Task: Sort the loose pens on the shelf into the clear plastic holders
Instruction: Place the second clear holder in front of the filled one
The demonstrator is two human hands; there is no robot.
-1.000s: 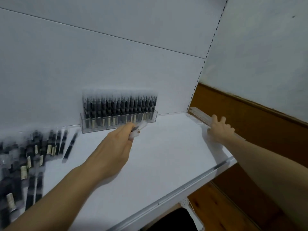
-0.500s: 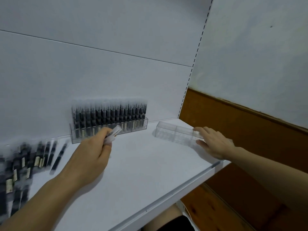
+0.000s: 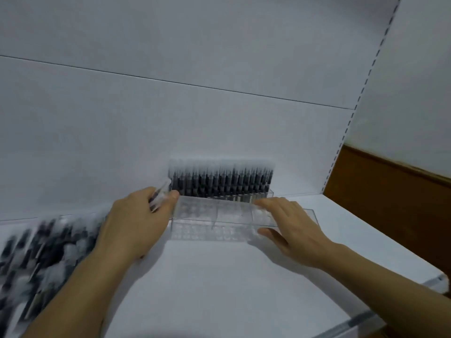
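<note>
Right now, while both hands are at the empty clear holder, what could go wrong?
1. The empty clear holder under the right hand sits close in front of the filled holder; a push backward may tip its standing pens.
2. The left hand grips pens while its thumb is at the empty holder's end; they may slip out.
3. The left forearm lies beside the loose pens; it may sweep some off the shelf.
</note>
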